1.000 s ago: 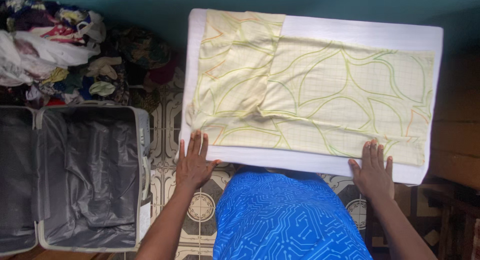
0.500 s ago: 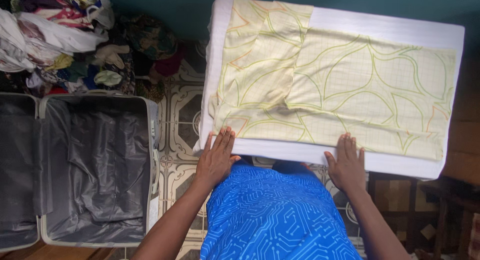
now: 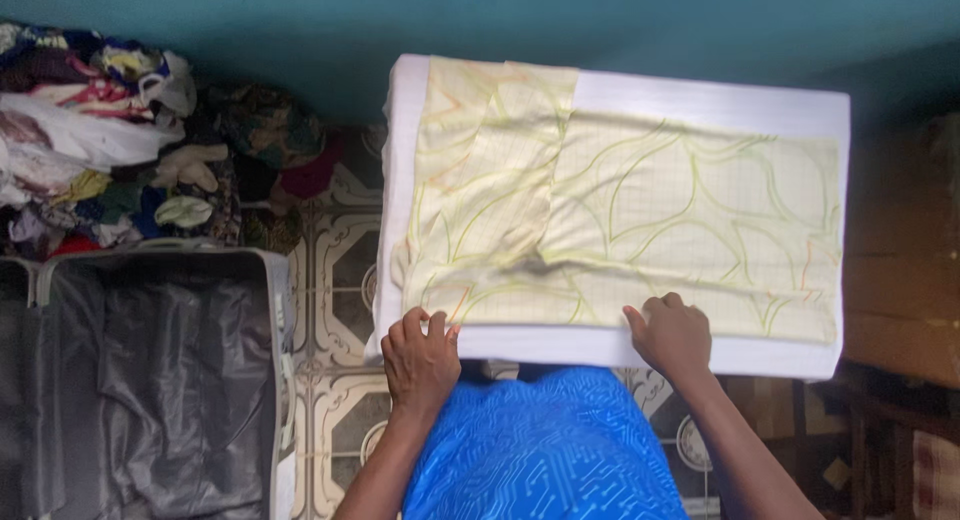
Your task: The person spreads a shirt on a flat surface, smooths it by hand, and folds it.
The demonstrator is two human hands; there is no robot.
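A pale yellow cloth with green curved lines (image 3: 640, 210) is spread on a white padded board (image 3: 700, 92). An open grey suitcase (image 3: 160, 380) is placed on the tiled floor (image 3: 345, 270) at the left. A pile of mixed clothes (image 3: 110, 140) is found behind the suitcase.

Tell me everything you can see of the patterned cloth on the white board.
The patterned cloth is pale yellow, thin-looking fabric with a fine grid and green and orange leaf outlines. It lies flat and folded on the white board, layers overlapping at its left end. The left hand and right hand curl over its near edge.
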